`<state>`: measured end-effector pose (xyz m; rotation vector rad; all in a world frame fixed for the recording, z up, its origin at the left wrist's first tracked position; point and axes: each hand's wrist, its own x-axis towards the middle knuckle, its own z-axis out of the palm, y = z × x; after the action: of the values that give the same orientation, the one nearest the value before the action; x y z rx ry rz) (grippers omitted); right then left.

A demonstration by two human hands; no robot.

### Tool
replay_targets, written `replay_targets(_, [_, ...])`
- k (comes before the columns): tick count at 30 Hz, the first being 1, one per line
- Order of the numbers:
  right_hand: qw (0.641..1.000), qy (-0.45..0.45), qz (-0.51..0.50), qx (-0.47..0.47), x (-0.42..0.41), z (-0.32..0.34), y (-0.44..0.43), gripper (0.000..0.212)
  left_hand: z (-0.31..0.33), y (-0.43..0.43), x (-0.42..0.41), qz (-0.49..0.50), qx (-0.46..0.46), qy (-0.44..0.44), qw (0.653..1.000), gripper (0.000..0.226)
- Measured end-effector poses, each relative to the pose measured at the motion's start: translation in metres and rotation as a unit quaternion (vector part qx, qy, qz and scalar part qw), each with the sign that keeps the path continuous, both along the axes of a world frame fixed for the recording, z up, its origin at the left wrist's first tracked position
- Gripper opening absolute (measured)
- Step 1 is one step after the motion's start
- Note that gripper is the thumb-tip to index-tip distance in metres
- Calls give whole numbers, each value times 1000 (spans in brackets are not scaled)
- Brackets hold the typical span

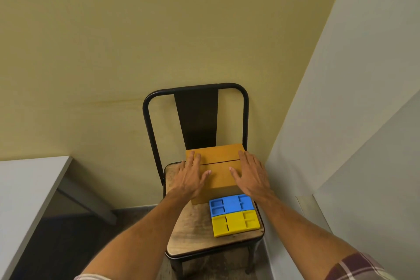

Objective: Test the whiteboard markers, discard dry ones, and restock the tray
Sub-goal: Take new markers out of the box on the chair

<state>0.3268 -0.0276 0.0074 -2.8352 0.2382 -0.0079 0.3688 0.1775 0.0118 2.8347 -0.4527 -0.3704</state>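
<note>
Chair (196, 116): black metal with a wooden seat, is standing in the corner.
Yellow wall (113, 52): is rising behind the chair.
White wall (363, 98): is running along the right side.
Blue block (230, 204): is lying flat on the seat, showing little pockets.
Yellow block (235, 223): is lying on the near side, touching the blue one.
Surface (25, 188): white, is sitting off to the left.
Floor (68, 234): dark, is showing beside it.

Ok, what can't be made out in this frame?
- Head view: contents of the cardboard box, hidden by its shut flaps, with the left hand and right hand on top.
- Head view: grey table, cut off by the left edge.
- Head view: white panel at right, cut by the edge; whiteboard or wall, cannot tell.
</note>
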Motion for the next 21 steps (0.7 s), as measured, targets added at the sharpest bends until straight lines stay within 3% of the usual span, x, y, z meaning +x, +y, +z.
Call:
replay_targets(6, [998, 15, -13, 61, 10, -4, 2, 70, -9, 4, 8, 17, -41, 13, 999, 78])
replay_targets(16, [989, -111, -77, 54, 21, 24, 5, 59, 20, 7, 26, 43, -178, -40, 982, 68])
replay_targets(21, [989, -129, -37, 69, 14, 31, -2, 52, 36, 7, 40, 8, -221, -51, 974, 69])
